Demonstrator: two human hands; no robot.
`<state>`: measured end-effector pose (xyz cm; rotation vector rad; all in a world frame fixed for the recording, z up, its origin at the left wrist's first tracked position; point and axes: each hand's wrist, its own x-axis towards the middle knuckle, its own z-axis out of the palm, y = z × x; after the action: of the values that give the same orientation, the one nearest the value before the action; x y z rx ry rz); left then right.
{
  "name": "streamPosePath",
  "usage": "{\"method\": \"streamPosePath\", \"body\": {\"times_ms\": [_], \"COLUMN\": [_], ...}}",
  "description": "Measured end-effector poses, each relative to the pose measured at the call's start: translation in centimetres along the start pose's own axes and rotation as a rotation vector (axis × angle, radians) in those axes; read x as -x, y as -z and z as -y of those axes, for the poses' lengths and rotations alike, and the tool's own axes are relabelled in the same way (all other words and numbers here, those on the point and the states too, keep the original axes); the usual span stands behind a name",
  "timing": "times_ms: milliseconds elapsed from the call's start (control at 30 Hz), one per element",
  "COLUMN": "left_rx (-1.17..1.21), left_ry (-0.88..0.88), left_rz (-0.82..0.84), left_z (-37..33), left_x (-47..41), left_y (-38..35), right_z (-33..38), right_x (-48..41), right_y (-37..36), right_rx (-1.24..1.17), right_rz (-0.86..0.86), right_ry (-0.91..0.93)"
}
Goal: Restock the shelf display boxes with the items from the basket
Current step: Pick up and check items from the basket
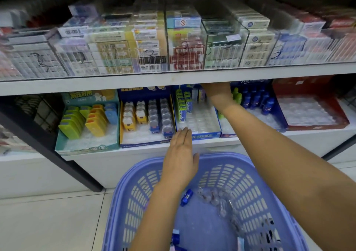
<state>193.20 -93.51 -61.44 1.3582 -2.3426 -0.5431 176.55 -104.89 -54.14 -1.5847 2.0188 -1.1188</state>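
Pale tiled floor (48, 221), white shelving (134, 82), black upright (48, 141)

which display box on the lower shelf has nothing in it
The red box at the far right: its clear tray shows no items, while the teal box and blue boxes hold some.

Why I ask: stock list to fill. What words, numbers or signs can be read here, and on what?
"2", handwritten in marker, seemingly: clear box.
Red circle-and-slash sign, no words: blue pack.
Barcode, digits unreadable: white pack.
Chinese print on the display boxes: too blurred to read.
Other marker scrawls and pack labels: too blurred or small to read.
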Motion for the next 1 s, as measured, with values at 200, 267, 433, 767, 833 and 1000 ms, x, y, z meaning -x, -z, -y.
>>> {"method": "streamPosePath", "body": {"times_ms": [200,267,433,767,833,1000], "left_rx": [0.025,0.026,0.036,0.069,0.069,0.072], "left_ry": [-0.001,-0.002,-0.001,-0.025,-0.021,-0.026], "left_rz": [-0.021,-0.022,-0.023,-0.008,-0.008,0.008], "left_z": [0.0,-0.1,-0.2,0.0,0.1,0.2], "left_x": [0.2,0.1,0.1,0.2,0.2,0.1], "left_y": [-0.1,-0.2,-0.1,-0.3,-0.4,-0.2], "right_z": [-0.2,-0.2,-0.7,-1.4,-1.2,-0.3], "right_x": [-2.0,-2.1,-2.8,-3.7,-3.8,-2.8], "right_y": [-0.7,-0.6,-0.7,-0.9,-0.5,0.2], "right_rx": [0.005,-0.047,-0.09,0.132,0.192,0.337], "right_rz": [0.161,0.178,0.19,0.332,0.396,0.454], "right_ry": [-0.059,-0.047,0.004,0.113,0.1,0.092]}}
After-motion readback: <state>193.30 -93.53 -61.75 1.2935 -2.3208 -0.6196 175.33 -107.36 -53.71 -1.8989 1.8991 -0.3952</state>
